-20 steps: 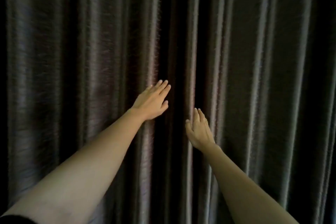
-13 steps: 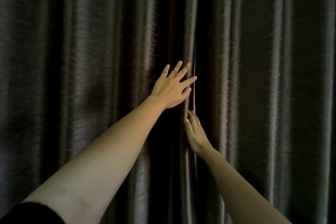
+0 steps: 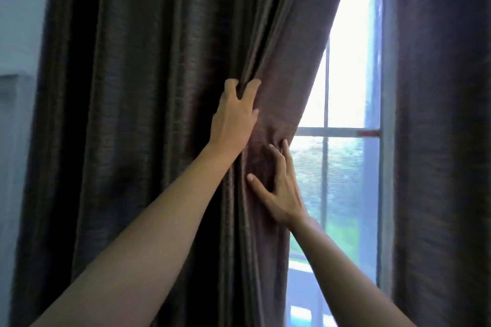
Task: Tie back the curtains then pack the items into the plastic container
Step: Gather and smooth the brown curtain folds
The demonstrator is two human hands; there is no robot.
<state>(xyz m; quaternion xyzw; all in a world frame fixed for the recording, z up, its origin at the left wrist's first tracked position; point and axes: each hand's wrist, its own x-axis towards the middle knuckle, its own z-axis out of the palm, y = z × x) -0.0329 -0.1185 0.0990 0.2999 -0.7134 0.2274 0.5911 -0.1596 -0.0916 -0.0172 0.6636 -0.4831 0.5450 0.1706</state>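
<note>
We found the left curtain [image 3: 138, 114] a heavy woven cloth, its folds carrying a soft sheen and a fine horizontal slubbed grain. The right curtain [image 3: 441, 141] looked the same cloth, duller in shadow. The window bars [image 3: 332, 131] seemed smooth and painted; the wall [image 3: 18, 21] was matt.

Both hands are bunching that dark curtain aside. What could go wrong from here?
The left hand grips only a few folds of the left curtain, and the right hand merely lies spread on its edge, so the bunch could slip and cover the window. Nothing to tie it with is in view; freeing a hand to fetch something might drop it.
</note>
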